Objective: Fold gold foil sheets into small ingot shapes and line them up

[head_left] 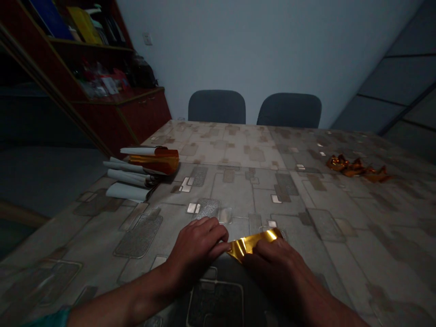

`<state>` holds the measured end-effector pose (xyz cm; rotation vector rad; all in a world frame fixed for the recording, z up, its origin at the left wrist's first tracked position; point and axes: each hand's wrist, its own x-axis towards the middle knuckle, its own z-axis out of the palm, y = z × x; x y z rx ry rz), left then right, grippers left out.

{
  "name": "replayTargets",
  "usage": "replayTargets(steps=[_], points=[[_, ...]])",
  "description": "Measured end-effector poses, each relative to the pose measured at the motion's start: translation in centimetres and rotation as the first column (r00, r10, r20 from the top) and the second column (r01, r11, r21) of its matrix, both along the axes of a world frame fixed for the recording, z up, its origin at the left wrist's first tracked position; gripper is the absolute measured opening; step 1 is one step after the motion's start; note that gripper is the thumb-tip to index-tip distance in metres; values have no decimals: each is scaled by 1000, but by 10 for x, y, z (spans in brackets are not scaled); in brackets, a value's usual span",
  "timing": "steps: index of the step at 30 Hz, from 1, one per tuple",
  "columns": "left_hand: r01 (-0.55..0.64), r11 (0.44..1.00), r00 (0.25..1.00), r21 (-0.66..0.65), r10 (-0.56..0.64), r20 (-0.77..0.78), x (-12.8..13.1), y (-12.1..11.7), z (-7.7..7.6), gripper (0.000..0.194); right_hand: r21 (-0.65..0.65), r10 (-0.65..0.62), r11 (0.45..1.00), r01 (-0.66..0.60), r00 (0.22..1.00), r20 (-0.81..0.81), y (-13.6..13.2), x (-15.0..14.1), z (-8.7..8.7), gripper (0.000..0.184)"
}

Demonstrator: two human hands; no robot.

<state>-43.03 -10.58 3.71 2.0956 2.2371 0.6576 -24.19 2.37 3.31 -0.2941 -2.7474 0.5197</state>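
Note:
A strip of shiny gold foil [254, 243] lies flat on the patterned table top [238, 195], close to its near edge. My left hand [199, 247] presses on the strip's left end, fingertips curled against it. My right hand [272, 265] lies over the strip's right part and hides its lower side. Both hands hold the strip down between them. The strip's underside is hidden.
At the table's left stand rolled white sheets [127, 179] and an orange-gold foil piece [158, 161]. Crumpled orange foil scraps [354, 168] lie at the right. Dark chairs [217, 106] stand beyond the far edge, and a red-brown shelf unit [102, 77] stands at the back left.

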Motion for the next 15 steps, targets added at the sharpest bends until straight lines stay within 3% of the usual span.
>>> replayTargets(steps=[4,7,9,10,12,15], points=[[-4,1000,996,13,5,-87,-5,2,2,22,-50,-40,998,42,998,41,2,1,-4,24],[30,996,989,88,-17,-146,3,-4,3,22,56,69,996,-71,997,26,4,1,-7,20],[60,994,997,95,-54,-55,13,-11,4,22,108,132,986,-131,991,-4,4,0,-7,21],[14,997,998,72,-18,62,18,-15,5,20,104,146,984,-145,989,-9,4,-1,-7,23],[37,999,983,-2,-36,182,26,-20,5,17,47,143,989,-144,990,5,2,-3,-5,26],[154,988,987,-27,-152,51,32,-23,6,18,-43,132,991,-130,991,27,-1,-4,-5,32]])
